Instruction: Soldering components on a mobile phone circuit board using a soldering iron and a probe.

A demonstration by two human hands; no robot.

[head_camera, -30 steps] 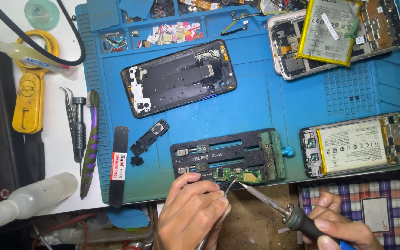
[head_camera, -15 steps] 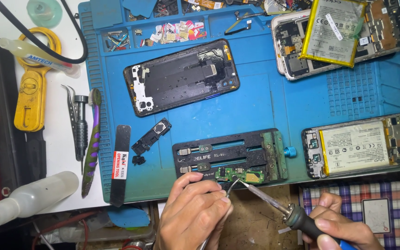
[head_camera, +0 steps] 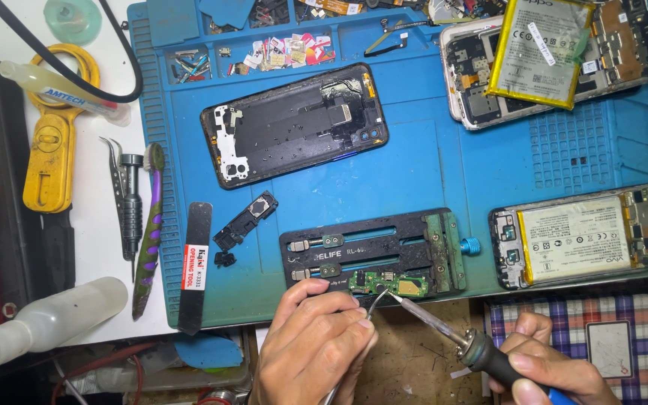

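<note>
- Presently, the left hand [head_camera: 313, 345] is curled closed at the lower edge of the blue mat [head_camera: 444, 172], its fingers pinched on thin metal tweezers [head_camera: 373, 304].
- The tweezer tips reach up to a small green board [head_camera: 388, 283].
- The board is clamped in the lower slot of a black holder [head_camera: 373, 251], which lies on the mat near its front edge.
- The right hand [head_camera: 545, 364] is wrapped tightly around the dark handle of a soldering iron [head_camera: 451, 330].
- The iron slants up and to the left; its tip touches the board just beside the tweezer tips.
- An open black phone [head_camera: 294, 124] lies tilted on the mat behind the holder, back cover off.
- A small black part [head_camera: 245, 221] lies on the mat left of the holder.
- An open phone with a white battery [head_camera: 586, 236] lies right of the holder.
- A further open phone [head_camera: 553, 56] with a yellow-edged battery resting loose on it sits at the mat's far right corner.
- A flat black pry tool [head_camera: 195, 262] lies at the mat's left edge.
- Left of the mat lie a purple brush [head_camera: 148, 225], a screwdriver [head_camera: 131, 202] and a second pair of tweezers [head_camera: 116, 176], side by side.
- A clear squeeze bottle [head_camera: 46, 319] lies on its side at the lower left.
- A checked cloth [head_camera: 564, 319] lies behind the right hand.
</note>
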